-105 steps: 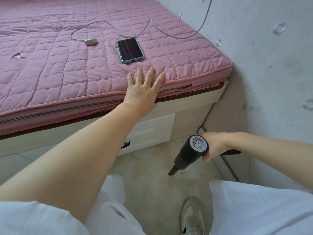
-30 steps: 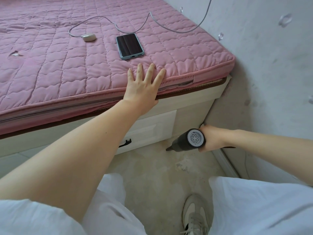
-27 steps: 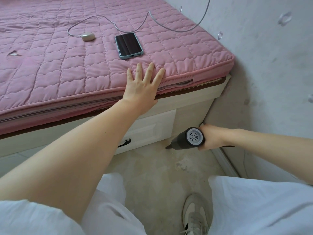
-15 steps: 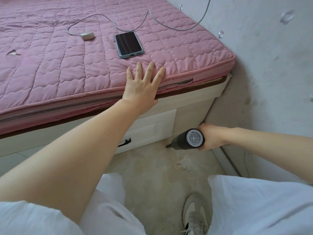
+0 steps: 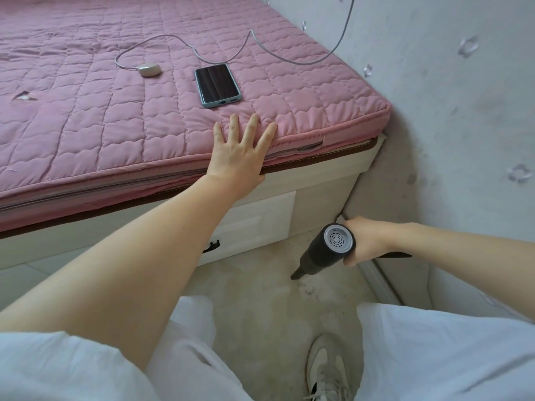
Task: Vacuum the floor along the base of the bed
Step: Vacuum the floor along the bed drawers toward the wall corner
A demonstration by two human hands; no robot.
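The left hand (image 5: pixel 237 154) lies flat on the near edge of the pink mattress (image 5: pixel 121 111), fingers straight and spread, palm hanging over the mattress side above the white bed base (image 5: pixel 318 175). The right hand (image 5: pixel 366 241) grips the handle of a small black vacuum (image 5: pixel 324 251), fingers curled round it, low at the right by the wall (image 5: pixel 463 125). The vacuum's round grey rear vent faces up toward the camera, and its body slopes down and to the left so that the narrow nozzle tip sits at the floor (image 5: pixel 260 299), just near of the bed base and close to the corner where bed meets wall. Dark specks lie on the floor just beside the tip. Left of the vacuum, in the bed base, is a white drawer (image 5: pixel 254 224) with a dark handle. On the mattress, beyond the left hand, a phone (image 5: pixel 217 85) lies screen up; farther left sits a small white charger (image 5: pixel 149 70) with a cable (image 5: pixel 185 44) looping across the quilt and up toward the wall. At the near edge are white trouser legs (image 5: pixel 434 351) and one pale shoe (image 5: pixel 324 369) on the floor.
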